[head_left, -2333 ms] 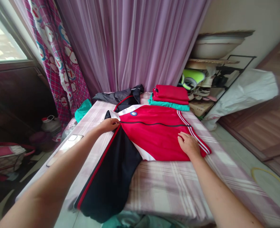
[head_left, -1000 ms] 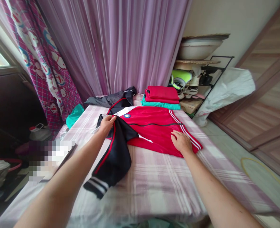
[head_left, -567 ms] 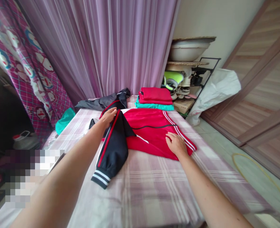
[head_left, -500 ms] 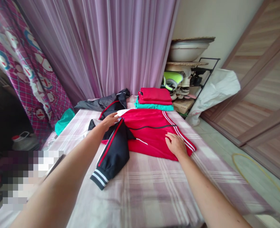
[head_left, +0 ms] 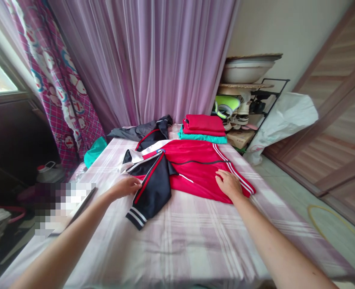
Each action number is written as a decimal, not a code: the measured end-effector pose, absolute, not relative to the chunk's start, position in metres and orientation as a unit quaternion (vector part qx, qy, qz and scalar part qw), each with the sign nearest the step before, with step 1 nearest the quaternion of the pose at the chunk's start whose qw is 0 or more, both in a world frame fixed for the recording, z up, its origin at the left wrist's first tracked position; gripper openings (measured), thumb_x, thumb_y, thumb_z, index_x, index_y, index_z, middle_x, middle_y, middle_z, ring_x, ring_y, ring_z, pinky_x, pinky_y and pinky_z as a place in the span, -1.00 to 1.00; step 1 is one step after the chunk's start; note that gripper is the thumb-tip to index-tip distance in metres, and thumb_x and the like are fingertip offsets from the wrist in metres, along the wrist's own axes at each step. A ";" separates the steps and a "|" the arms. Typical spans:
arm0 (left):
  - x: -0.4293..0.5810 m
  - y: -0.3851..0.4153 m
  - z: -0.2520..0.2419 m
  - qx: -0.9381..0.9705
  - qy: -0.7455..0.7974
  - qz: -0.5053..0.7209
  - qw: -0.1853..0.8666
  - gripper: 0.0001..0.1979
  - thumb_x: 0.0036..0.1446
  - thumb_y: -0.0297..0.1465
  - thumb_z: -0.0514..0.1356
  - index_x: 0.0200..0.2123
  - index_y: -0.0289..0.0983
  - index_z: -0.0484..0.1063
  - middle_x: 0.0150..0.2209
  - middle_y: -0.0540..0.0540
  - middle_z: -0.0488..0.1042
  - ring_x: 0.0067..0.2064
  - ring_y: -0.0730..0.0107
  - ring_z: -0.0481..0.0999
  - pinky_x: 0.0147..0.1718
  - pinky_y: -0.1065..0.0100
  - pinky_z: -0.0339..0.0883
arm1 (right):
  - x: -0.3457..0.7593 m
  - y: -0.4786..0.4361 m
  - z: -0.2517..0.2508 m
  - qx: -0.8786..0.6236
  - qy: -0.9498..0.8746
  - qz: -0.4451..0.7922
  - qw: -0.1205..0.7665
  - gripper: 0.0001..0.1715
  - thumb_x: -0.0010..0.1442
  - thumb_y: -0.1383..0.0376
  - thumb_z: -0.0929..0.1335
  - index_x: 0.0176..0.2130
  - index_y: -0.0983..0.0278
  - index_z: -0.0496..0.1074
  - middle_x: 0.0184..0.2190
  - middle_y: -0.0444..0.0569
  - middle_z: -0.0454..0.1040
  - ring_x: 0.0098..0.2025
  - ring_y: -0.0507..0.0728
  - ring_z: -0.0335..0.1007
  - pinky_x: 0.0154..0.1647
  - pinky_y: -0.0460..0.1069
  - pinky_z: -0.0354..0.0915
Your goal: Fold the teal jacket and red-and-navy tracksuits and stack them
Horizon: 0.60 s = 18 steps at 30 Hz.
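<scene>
A red, black and white zip jacket lies spread on the checked bedsheet, its white collar toward the left. One black sleeve with a red stripe and a white-banded cuff is laid across it, pointing at me. At the left edge of that sleeve is my left hand, fingers stretched out and their tips touching or almost touching the fabric. Flat on the red lower part, close to the white-striped hem, rests my right hand, its fingers extended and gripping nothing.
Beyond the jacket sit folded red clothes on a folded teal garment. A dark garment lies at the back left, near a teal cloth. A shoe rack and white bag stand to the right.
My left hand has come back from the collar area toward me, down to the sleeve's left edge. My right hand stays on the red fabric. The view has shifted slightly left.
</scene>
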<state>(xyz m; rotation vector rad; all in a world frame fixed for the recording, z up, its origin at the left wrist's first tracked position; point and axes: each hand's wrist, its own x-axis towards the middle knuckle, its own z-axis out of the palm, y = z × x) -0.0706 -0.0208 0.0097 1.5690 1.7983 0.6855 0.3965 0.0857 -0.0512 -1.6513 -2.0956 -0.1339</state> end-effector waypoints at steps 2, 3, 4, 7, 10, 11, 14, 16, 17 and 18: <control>-0.069 -0.022 0.016 0.599 0.663 0.214 0.395 -0.68 -0.24 -0.07 0.39 -0.60 -0.19 0.48 -0.65 0.05 0.43 -0.57 0.34 0.46 -0.59 0.38 0.29 | 0.396 0.086 -0.051 -0.604 -0.765 -0.042 0.220 -0.61 0.24 0.28 0.24 -0.06 0.24 0.57 0.06 0.10 0.55 0.10 0.25 0.45 0.16 0.17 0.29; -0.067 -0.021 0.022 0.592 0.652 0.199 0.430 -0.67 -0.26 -0.08 0.40 -0.62 -0.20 0.46 -0.65 0.06 0.41 -0.58 0.37 0.44 -0.60 0.39 0.27 | 0.396 0.086 -0.051 -0.604 -0.766 -0.041 0.215 -0.61 0.23 0.29 0.24 -0.05 0.23 0.56 0.06 0.10 0.54 0.11 0.24 0.44 0.17 0.17 0.28; -0.063 -0.017 0.030 0.582 0.644 0.197 0.456 -0.66 -0.27 -0.08 0.41 -0.61 -0.21 0.45 -0.64 0.06 0.40 -0.58 0.39 0.43 -0.60 0.40 0.26 | 0.396 0.086 -0.052 -0.605 -0.767 -0.041 0.212 -0.61 0.23 0.29 0.24 -0.04 0.22 0.55 0.08 0.10 0.53 0.12 0.24 0.43 0.17 0.18 0.27; -0.038 0.007 0.062 0.561 0.596 0.241 0.521 -0.61 -0.22 -0.05 0.42 -0.48 -0.24 0.49 -0.59 0.03 0.44 -0.52 0.38 0.45 -0.53 0.39 0.31 | 0.394 0.083 -0.054 -0.610 -0.764 -0.047 0.205 -0.60 0.25 0.28 0.23 0.00 0.20 0.53 0.11 0.08 0.51 0.16 0.23 0.40 0.20 0.19 0.23; 0.003 0.051 0.100 0.549 0.507 0.398 0.533 -0.57 -0.06 -0.03 0.37 -0.29 -0.28 0.53 -0.38 -0.11 0.57 -0.33 0.28 0.55 -0.35 0.32 0.43 | 0.391 0.079 -0.054 -0.620 -0.757 -0.051 0.200 -0.58 0.28 0.27 0.22 0.03 0.19 0.51 0.14 0.08 0.49 0.19 0.22 0.37 0.24 0.20 0.19; 0.017 0.068 0.111 0.538 0.474 0.466 0.519 -0.55 0.02 -0.03 0.32 -0.17 -0.26 0.51 -0.27 -0.14 0.59 -0.24 0.26 0.58 -0.26 0.30 0.45 | 0.390 0.077 -0.053 -0.621 -0.757 -0.053 0.197 -0.58 0.29 0.27 0.21 0.04 0.21 0.50 0.14 0.09 0.48 0.19 0.21 0.36 0.24 0.20 0.17; 0.044 0.110 0.125 0.528 0.465 0.554 0.445 -0.46 0.22 -0.02 0.15 0.17 -0.18 0.34 0.10 -0.20 0.50 0.04 0.24 0.53 -0.08 0.27 0.42 | 0.388 0.072 -0.052 -0.619 -0.759 -0.057 0.194 -0.56 0.30 0.28 0.19 0.06 0.26 0.49 0.15 0.11 0.47 0.20 0.21 0.35 0.26 0.20 0.15; 0.043 0.122 0.116 0.558 0.541 0.519 0.357 -0.43 0.26 -0.01 0.08 0.22 -0.16 0.30 0.20 -0.20 0.43 0.13 0.21 0.48 -0.03 0.26 0.40 | 0.386 0.070 -0.052 -0.618 -0.758 -0.057 0.202 -0.57 0.30 0.29 0.20 0.06 0.25 0.49 0.15 0.10 0.47 0.20 0.20 0.36 0.26 0.20 0.14; 0.036 0.122 0.106 0.572 0.586 0.483 0.308 -0.44 0.25 -0.01 0.07 0.21 -0.17 0.33 0.20 -0.21 0.43 0.13 0.19 0.48 -0.02 0.25 0.39 | 0.386 0.070 -0.052 -0.617 -0.757 -0.055 0.206 -0.57 0.30 0.29 0.20 0.05 0.23 0.50 0.15 0.10 0.48 0.19 0.21 0.36 0.26 0.21 0.14; 0.026 0.118 0.094 0.589 0.640 0.427 0.246 -0.47 0.24 -0.02 0.07 0.15 -0.16 0.39 0.17 -0.19 0.47 0.12 0.18 0.49 0.00 0.26 0.37 | 0.386 0.071 -0.051 -0.617 -0.757 -0.054 0.211 -0.58 0.29 0.29 0.21 0.04 0.21 0.50 0.14 0.09 0.48 0.19 0.21 0.37 0.26 0.22 0.15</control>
